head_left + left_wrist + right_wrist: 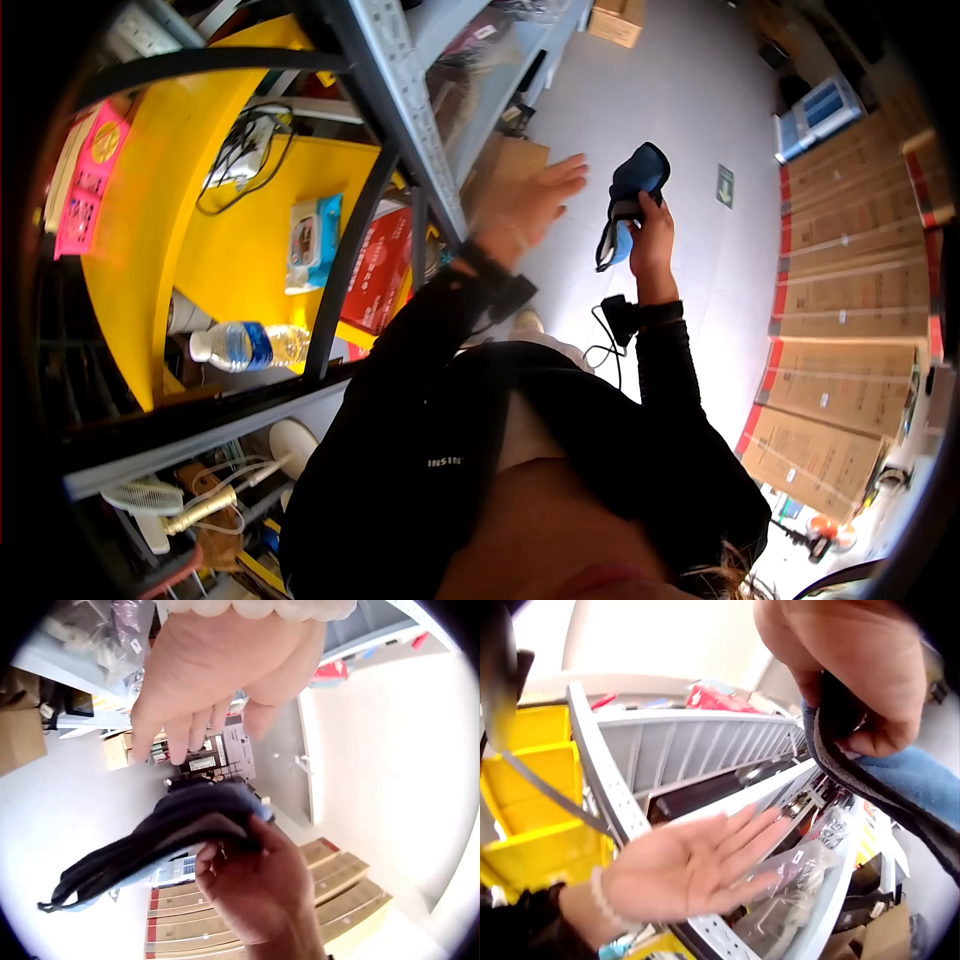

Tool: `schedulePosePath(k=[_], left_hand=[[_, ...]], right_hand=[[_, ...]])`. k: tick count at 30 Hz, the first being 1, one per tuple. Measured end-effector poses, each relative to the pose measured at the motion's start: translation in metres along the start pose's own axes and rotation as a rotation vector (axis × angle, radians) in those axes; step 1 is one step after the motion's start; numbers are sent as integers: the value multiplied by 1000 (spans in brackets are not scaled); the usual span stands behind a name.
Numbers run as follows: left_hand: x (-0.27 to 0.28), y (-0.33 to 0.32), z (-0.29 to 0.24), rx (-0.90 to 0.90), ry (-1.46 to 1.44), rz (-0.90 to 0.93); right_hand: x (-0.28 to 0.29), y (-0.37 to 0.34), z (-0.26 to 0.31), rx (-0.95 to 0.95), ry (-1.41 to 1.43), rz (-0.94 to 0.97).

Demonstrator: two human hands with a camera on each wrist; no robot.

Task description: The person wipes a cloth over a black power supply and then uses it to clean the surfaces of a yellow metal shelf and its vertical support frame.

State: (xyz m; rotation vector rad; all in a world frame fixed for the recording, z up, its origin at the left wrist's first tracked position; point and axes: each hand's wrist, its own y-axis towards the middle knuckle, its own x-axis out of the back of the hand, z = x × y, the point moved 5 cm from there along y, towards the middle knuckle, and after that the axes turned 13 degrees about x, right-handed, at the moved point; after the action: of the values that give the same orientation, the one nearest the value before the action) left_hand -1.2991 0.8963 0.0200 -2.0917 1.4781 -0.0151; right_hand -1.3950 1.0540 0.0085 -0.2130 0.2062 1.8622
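Note:
My right hand [654,245] pinches a soft blue fabric piece [640,172] with black edging, held up over the floor. Its thumb and fingers close on one edge, seen in the right wrist view, where the piece shows a blue fuzzy face [922,769] and a grey lining. A thin dark loop hangs at the far end in the left wrist view. What kind of article it is, I cannot tell. Apart from it, my left hand [525,205] is raised near the shelf with straight fingers and holds nothing; its palm shows in the right wrist view.
To the left stands a metal shelf [388,75] beside yellow bins [335,160] with a wipes pack [313,243], a red box [378,270] and a water bottle [250,345]. Stacked cartons [840,295] line the right side. A floor arrow sign [725,186] lies ahead.

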Motion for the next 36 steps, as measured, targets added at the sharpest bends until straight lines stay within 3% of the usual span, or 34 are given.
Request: schedulePosePath(k=[2, 3, 5, 8, 12, 15, 17, 18, 19, 21, 23, 24, 27, 29, 36], left_hand=[[-16, 16, 6, 13, -41, 35], [-25, 32, 15, -8, -101, 75], [-21, 44, 19, -151, -29, -61], [-6, 39, 26, -101, 252, -332], [15, 44, 44, -240, 748, -483], [31, 12, 42, -258, 488, -420], [72, 4, 59, -428, 547, -607], [86, -7, 59, -311, 365, -578], [99, -18, 59, -191, 182, -547], [154, -7, 108, -305, -285, -210], [160, -43, 92, -140, -77, -433], [160, -63, 86, -56, 26, -549], [165, -99, 87, -4, -59, -626], [170, -117, 93, -52, -106, -668], [163, -166, 78, -114, -78, -925]], right_hand=[[-26, -8, -14, 185, -276, 183], [-44, -20, -7, 449, -607, 330], [-55, -29, -4, 876, -909, 387], [-56, -26, -18, 742, -940, 444], [-36, -7, -64, 570, -1112, 531], [-35, 8, -71, 463, -1114, 492], [-22, 35, -85, 429, -1096, 365], [-15, 47, -93, 428, -1014, 332], [-6, 58, -100, 426, -935, 300], [10, 83, -131, 319, -820, 303], [25, 101, -175, 131, -681, 321], [16, 95, -162, 10, -635, 318], [12, 121, -193, 65, -774, 372], [0, 141, -201, 320, -963, 388], [-70, 199, -229, 301, -1092, 324]])
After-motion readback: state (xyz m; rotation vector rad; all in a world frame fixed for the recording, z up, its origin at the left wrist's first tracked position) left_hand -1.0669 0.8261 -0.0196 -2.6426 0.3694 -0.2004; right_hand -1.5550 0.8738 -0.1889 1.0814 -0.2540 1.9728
